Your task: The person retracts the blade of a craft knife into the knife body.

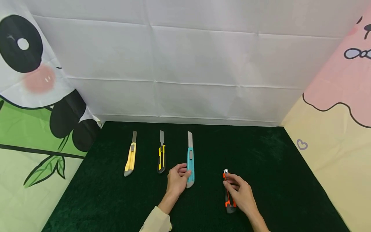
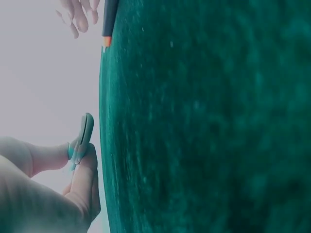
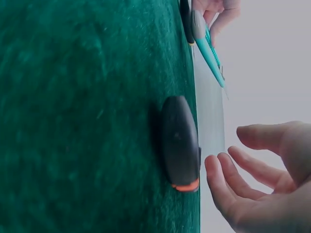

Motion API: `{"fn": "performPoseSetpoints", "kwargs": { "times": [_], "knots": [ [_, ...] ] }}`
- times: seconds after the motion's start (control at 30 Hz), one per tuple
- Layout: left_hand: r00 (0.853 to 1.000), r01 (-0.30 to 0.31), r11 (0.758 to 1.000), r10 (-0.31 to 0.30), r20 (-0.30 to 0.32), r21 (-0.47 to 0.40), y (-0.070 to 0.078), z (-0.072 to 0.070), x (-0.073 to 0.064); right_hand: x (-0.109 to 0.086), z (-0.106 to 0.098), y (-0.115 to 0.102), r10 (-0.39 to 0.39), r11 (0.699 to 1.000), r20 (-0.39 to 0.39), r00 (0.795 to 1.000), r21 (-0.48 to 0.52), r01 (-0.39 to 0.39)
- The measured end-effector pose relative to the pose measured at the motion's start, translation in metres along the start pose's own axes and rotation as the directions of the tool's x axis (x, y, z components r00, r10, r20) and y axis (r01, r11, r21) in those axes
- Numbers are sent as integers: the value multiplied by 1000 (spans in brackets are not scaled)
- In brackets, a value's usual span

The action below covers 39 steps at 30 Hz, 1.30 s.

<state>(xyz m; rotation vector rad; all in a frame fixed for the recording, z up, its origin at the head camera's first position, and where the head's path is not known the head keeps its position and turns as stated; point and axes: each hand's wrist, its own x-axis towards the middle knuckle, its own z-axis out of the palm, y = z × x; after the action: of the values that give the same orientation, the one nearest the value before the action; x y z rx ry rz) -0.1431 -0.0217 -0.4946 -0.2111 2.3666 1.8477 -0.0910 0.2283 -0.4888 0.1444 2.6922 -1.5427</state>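
Note:
In the head view my left hand (image 1: 176, 180) pinches a teal box cutter (image 1: 190, 164) between thumb and fingers low on its handle, blade extended away from me. The left wrist view shows the grey butt of the teal box cutter (image 2: 86, 128) in that grip, lifted off the cloth. An orange and black box cutter (image 1: 231, 208) lies on the cloth to the right. My right hand (image 1: 242, 193) hovers by it, and in the right wrist view the thumb and loosely bent fingers (image 3: 265, 126) stand apart, clear of the handle.
To the left lie a pale yellow box cutter (image 1: 130, 161) and a black and yellow box cutter (image 1: 161, 158), blades extended away from me. Dark green cloth (image 1: 269, 180) covers the table. A white sheet (image 1: 191, 58) hangs behind, with printed panels on both sides.

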Motion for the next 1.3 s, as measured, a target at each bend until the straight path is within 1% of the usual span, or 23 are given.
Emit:
{"fn": "performPoseSetpoints", "kwargs": {
  "times": [0.17, 0.27, 0.3, 0.4, 0.5, 0.53, 0.73, 0.9, 1.07, 1.3],
  "knots": [
    [1000, -30, 1000, 30, 1, -2, 1, 3, -7, 1, 4, -5, 2, 999, -1, 1000, 48, -2],
    [999, -47, 999, 47, 15, -14, 3, 5, -12, 2, 6, -7, 5, 998, 4, 1000, 69, -5],
    [999, -41, 999, 42, 18, -20, 3, 6, -14, 2, 7, -8, 5, 997, 4, 1000, 73, -5],
    [998, -55, 998, 56, 29, -27, 5, 8, -19, 2, 9, -9, 13, 995, 2, 1000, 95, -13],
    [998, -56, 998, 57, 32, -29, 7, 10, -22, 3, 12, -11, 23, 991, -1, 1000, 132, -22],
    [997, -69, 997, 70, 32, -27, 7, 10, -23, 3, 13, -12, 25, 989, -2, 1000, 147, -24],
    [996, -77, 995, 80, 41, -57, 10, 15, -31, 3, 18, -19, 13, 981, -8, 1000, 193, -11],
    [997, -46, 995, 52, 63, -89, 12, 19, -38, 3, 22, -23, 4, 976, -5, 1000, 218, -3],
    [997, -21, 994, 29, 68, -107, 13, 23, -43, 4, 27, -26, 4, 972, 9, 1000, 237, -6],
    [996, -14, 990, 26, 82, -139, 6, 29, -47, 3, 33, -28, -15, 963, 32, 999, 271, 6]
  ]
}}
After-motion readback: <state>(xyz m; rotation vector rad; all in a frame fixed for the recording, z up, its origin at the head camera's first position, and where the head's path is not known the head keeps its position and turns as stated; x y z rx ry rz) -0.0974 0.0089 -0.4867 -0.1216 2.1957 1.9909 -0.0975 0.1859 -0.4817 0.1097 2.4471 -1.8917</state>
